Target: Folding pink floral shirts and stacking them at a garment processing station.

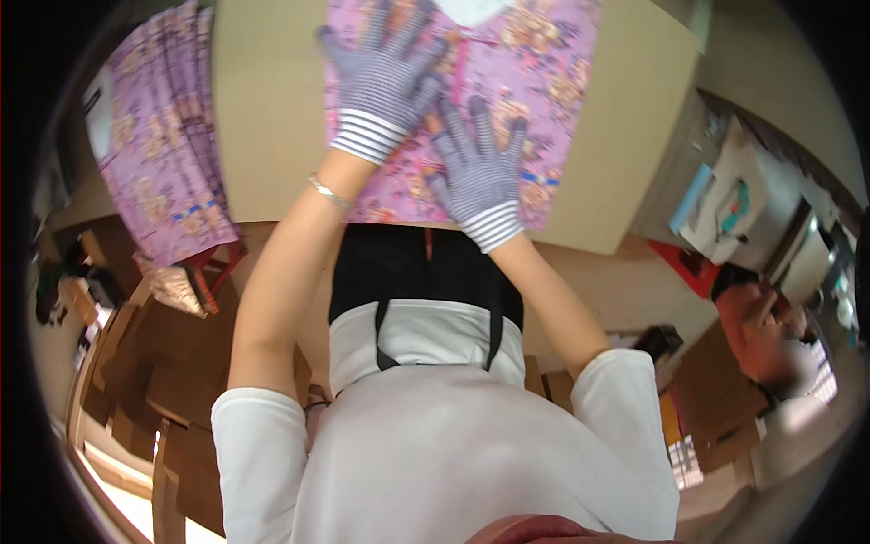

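A purple floral folded garment [544,100] lies flat on the table in front of me, its near edge close to the table edge. A white piece [473,9] shows at its top, cut off by the picture's edge. My left hand [379,86], in a grey striped glove with a white-banded cuff, rests on the upper left part of the cloth, fingers spread. Lower and to the right, my right hand [482,177] wears a matching glove and lies flat on the garment with fingers apart. Neither hand grips anything.
A stack of folded purple floral garments [163,136] hangs partly over the table's left side. The beige tabletop [272,109] runs beneath the cloth. Brown cardboard boxes [190,390] stand at the lower left. Another person [757,317] is at the right, near a second worktable [770,181].
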Demonstrator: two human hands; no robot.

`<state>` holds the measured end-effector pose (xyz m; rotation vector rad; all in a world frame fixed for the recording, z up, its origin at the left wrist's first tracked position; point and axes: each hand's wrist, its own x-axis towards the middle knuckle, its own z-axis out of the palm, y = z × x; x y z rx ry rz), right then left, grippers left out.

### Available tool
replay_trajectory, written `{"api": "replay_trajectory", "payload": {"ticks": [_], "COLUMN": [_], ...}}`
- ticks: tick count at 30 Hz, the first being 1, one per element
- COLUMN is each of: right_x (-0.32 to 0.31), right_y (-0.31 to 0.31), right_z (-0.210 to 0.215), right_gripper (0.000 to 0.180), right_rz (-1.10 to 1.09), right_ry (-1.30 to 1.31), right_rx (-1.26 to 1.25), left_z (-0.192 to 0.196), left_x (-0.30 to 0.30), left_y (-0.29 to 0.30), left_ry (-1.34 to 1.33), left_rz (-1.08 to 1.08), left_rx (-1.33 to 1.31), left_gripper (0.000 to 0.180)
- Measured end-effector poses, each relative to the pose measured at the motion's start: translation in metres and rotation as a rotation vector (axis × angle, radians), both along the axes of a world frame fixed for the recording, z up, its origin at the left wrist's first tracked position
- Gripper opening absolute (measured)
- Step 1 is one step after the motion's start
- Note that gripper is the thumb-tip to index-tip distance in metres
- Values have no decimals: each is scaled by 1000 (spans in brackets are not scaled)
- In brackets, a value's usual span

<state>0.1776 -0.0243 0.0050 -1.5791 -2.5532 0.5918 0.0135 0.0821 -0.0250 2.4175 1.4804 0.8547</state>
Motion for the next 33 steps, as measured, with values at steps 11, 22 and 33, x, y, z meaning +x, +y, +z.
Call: {"api": "replay_trajectory", "payload": {"ticks": [11, 22, 33], "right_x": [-3, -3, 35], "right_y": [7, 6, 19], "right_z": [-6, -7, 0], "right_gripper": [69, 63, 50], "right_rz": [-85, -118, -144], "right_ry": [40, 66, 537], "right_rx": [-47, 22, 172], "left_z": [6, 6, 62], "left_x": [-37, -36, -41], "left_y": [126, 146, -214], "left_ry": [211, 73, -15], "left_rz": [-317, -298, -140], "left_rx": [42, 122, -474], "left_gripper": [63, 66, 54]}}
